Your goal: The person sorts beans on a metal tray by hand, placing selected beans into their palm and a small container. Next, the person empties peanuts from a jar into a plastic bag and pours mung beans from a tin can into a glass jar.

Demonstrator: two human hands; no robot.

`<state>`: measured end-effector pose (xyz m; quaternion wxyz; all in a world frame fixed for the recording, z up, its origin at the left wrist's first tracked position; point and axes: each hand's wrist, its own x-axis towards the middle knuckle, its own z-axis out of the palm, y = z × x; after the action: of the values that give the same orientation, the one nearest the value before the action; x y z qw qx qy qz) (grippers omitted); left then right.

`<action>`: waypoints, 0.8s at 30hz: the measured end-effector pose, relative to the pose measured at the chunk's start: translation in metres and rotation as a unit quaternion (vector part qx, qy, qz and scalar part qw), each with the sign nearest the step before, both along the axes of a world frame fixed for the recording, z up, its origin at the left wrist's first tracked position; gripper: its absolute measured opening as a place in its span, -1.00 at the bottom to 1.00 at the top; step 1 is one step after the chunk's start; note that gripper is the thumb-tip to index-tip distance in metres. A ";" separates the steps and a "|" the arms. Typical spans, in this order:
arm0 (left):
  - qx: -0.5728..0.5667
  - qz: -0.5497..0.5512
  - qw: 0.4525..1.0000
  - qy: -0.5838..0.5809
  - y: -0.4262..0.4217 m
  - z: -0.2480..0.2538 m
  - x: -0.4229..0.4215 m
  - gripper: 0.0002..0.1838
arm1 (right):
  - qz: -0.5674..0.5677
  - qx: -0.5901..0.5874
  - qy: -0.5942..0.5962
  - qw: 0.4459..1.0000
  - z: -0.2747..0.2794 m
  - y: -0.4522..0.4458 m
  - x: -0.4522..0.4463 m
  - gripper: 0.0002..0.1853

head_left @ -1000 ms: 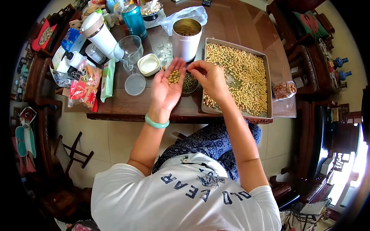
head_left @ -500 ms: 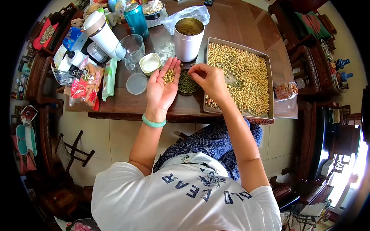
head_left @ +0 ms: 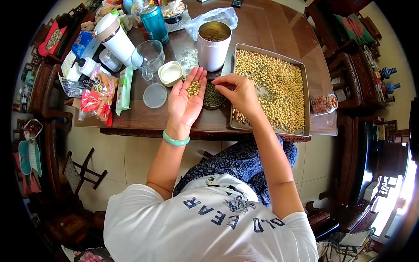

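Near side of the tin [head_left: 212,54], my left hand [head_left: 185,105] is palm up, with the fingers extended and the beans [head_left: 193,87] resting in a small heap near their base. That grip is open and slightly cupped, not closed around them. Also on the tin's near side, but farther right, my right hand [head_left: 240,94] bends over the edge of the bowl [head_left: 214,97]. Its thumb and fingertips are drawn close together, a narrow grip; I can't tell whether they meet or pinch a bean.

The bowl holds green beans and sits on the table [head_left: 279,26], nearer to me than the tin. Right of the tin lies the tray [head_left: 307,109], spread with yellow beans [head_left: 283,78] and scattered green ones. The jar [head_left: 324,104] is farther right, past the tray. Left of the tin are the tub [head_left: 170,73], the glass jug [head_left: 148,54] and, closer to me, the round lid [head_left: 155,95]. Behind the tin is the crumpled plastic bag [head_left: 220,16].
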<state>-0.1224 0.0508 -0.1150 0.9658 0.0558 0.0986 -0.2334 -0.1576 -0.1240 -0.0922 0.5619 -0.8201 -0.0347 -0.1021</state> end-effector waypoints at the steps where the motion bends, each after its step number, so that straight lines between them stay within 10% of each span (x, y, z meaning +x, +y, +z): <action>1: -0.008 -0.003 1.000 -0.003 0.000 -0.001 0.000 -0.49 | 0.000 0.000 0.000 1.000 0.001 0.000 0.000 -0.83; 24: -0.011 -0.001 1.000 0.007 0.000 0.000 -0.002 -0.52 | 0.027 0.021 0.046 0.998 -0.002 0.002 -0.001 -0.91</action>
<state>-0.1246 0.0510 -0.1154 0.9654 0.0437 0.1033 -0.2354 -0.1588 -0.1220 -0.0941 0.5825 -0.8108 -0.0285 -0.0500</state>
